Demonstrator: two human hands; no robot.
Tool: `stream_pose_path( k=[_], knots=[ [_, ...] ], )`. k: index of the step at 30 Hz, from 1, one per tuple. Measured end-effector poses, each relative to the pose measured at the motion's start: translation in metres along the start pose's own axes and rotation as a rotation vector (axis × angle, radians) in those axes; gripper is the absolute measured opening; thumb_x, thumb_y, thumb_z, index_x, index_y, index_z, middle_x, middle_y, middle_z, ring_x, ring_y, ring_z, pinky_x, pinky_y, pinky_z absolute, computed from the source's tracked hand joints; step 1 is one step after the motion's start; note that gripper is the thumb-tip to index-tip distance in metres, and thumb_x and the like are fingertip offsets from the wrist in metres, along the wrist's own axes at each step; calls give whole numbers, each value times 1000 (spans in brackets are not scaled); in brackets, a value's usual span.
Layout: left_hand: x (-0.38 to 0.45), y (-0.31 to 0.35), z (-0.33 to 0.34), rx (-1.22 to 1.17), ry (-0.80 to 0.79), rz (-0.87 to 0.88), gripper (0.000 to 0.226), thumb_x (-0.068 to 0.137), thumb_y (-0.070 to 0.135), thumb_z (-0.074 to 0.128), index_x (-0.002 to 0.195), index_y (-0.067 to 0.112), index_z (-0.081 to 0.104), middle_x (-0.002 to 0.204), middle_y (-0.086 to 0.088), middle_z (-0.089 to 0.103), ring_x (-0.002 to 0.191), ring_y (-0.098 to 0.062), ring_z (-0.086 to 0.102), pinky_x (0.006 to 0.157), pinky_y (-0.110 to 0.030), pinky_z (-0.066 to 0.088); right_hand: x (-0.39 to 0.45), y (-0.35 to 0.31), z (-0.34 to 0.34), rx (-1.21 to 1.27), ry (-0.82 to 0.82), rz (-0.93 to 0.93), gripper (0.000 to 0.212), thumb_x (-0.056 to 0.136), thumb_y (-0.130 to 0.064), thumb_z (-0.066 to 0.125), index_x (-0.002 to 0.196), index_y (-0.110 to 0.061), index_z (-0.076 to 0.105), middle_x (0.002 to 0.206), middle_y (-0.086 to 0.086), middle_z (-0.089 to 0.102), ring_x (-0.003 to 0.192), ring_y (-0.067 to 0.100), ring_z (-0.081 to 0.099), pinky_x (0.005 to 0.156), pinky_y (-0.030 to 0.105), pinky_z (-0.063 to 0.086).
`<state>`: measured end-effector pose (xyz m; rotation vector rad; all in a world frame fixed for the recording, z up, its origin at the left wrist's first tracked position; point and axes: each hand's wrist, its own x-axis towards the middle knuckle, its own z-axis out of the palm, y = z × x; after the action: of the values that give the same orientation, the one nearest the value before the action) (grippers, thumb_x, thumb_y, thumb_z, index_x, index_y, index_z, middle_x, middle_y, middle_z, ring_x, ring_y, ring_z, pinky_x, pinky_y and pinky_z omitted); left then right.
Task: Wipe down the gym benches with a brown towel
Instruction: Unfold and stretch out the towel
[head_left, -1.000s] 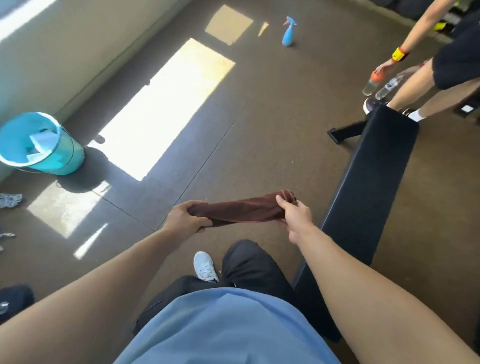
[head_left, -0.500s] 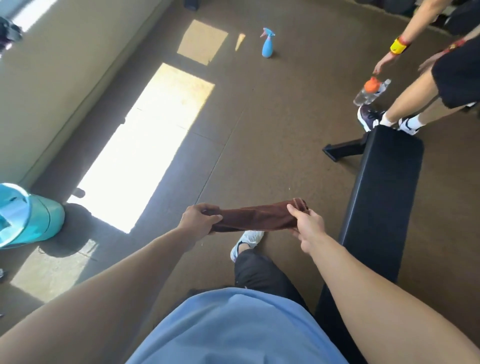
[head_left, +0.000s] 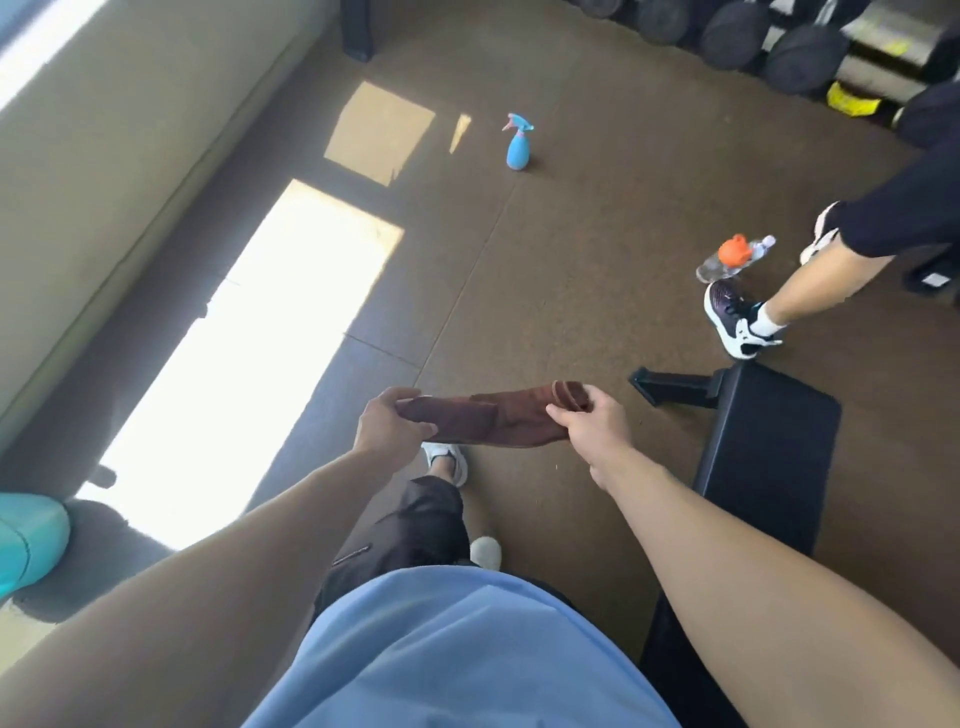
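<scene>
Head view looks down on the brown towel (head_left: 498, 420), stretched left to right in the air between both hands and clear of the floor. Left hand (head_left: 390, 427) grips its left end with curled fingers; right hand (head_left: 589, 427) pinches the right end. Black bench (head_left: 769, 457) lies to the right, its long axis running near to far, so the right hand is nearer it. No wiping contact yet.
</scene>
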<state>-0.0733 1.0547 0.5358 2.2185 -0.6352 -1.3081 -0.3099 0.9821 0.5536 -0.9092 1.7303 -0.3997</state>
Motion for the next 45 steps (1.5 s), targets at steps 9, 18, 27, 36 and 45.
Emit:
stream_pose_path(
  k=[9,18,27,36,45],
  knots=[
    [153,157,-11,80,-44,-51,36,85,16,80,119,12,67,111,-10,70,84,-23,73,67,-30,64,152,-153,-1,-115,77,-55,29,96,-1,70,124,-6,66,114,6,66,101,17,58,88,27,48],
    [309,337,32,200,-162,-58,24,89,14,75,110,18,65,112,-8,65,90,-25,67,56,-25,60,352,-293,-33,-74,147,-75,34,92,-20,78,125,-18,71,110,-3,72,106,20,67,95,34,54],
    [464,491,114,-65,-33,-221,25,87,5,75,109,13,65,108,-13,67,84,-24,68,60,-31,63,574,-430,-51,-177,-24,-50,40,93,-15,77,131,-9,67,120,5,73,110,20,68,95,28,52],
    [647,532,191,-133,-22,-354,14,84,14,79,96,15,72,84,-4,70,68,-24,70,56,-35,63,821,-510,17,-266,62,-232,30,87,-19,79,116,-15,73,110,7,77,104,29,72,97,44,56],
    [845,469,289,-239,17,-269,11,82,22,78,91,23,72,78,1,74,69,-25,70,75,-45,62,1042,-489,137,-352,48,-389,21,91,-16,76,112,-14,76,106,6,77,96,21,69,88,34,51]
  ],
)
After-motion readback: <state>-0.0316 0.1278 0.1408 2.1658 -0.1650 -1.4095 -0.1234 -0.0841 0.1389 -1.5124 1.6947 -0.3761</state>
